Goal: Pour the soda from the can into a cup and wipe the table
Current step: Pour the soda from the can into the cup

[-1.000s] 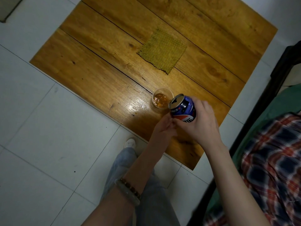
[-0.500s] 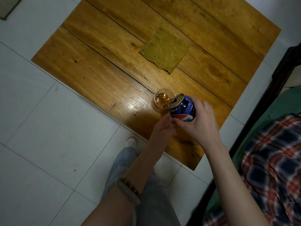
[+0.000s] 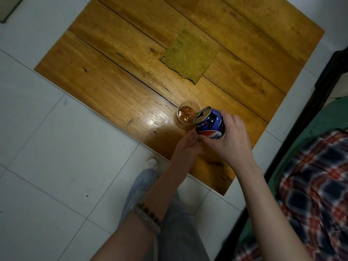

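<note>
While the pour goes on, little has shifted over the last second: the brown soda in the cup (image 3: 188, 114) looks a touch higher and frothier than it did, and the can (image 3: 210, 123) is tipped much as before, its open mouth over the cup's near rim.

Going left to right, bare wood of the table (image 3: 98, 76) comes first, with no spill visible on it. Next is the left hand (image 3: 186, 146), fingers curled toward the can's lower end; whether this grip truly holds the can or only steadies it cannot be told. Beyond it, farther back on the table, a yellow-green cloth (image 3: 189, 56) lies flat and untouched, well apart from the cup. The cup stands near the table's front edge, just beside the can. Last, the right hand (image 3: 230, 138) wraps the can's body in a closed grip.

The pour seems well along; judging by this, righting the can and reaching for the cloth are what remain.
</note>
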Demonstrator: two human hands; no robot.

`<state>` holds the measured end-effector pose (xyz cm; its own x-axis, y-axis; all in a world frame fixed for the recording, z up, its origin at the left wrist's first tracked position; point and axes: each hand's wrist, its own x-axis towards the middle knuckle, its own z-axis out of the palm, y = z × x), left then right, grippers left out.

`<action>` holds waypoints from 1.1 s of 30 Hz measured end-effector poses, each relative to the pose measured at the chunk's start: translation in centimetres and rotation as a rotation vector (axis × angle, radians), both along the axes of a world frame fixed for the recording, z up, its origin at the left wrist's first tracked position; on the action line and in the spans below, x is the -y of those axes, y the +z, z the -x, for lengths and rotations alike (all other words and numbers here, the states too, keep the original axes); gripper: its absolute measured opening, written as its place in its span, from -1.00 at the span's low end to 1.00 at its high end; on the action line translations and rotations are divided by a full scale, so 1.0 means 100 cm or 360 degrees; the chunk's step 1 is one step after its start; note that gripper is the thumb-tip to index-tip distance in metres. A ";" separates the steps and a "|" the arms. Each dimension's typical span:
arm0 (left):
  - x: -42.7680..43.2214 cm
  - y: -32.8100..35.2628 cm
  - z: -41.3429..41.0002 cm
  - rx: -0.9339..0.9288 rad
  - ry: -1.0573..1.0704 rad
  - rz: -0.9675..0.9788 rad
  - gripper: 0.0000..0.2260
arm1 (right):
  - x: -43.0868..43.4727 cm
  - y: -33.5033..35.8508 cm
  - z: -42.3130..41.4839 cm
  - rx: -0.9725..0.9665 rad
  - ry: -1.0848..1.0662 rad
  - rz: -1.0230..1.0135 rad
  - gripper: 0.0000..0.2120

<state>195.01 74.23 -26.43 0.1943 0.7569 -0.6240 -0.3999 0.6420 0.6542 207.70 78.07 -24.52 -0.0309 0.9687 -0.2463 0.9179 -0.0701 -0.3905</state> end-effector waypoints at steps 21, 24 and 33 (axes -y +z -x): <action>0.004 -0.005 -0.003 0.0056 -0.0026 -0.0050 -0.57 | -0.001 0.005 -0.002 0.0010 0.0007 0.0042 -0.25; 0.005 -0.006 -0.003 0.0061 -0.0005 -0.0039 -0.61 | -0.001 0.005 -0.002 0.0014 0.0006 0.0043 -0.25; 0.005 -0.008 -0.004 0.0099 0.0021 -0.0025 -0.61 | 0.000 0.008 0.000 0.0028 0.0006 0.0067 -0.23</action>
<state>195.40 73.68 -27.26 0.2223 0.7692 -0.5991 -0.4481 0.6264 0.6378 207.73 78.07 -23.76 -0.0301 0.9574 -0.2871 0.9248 -0.0823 -0.3714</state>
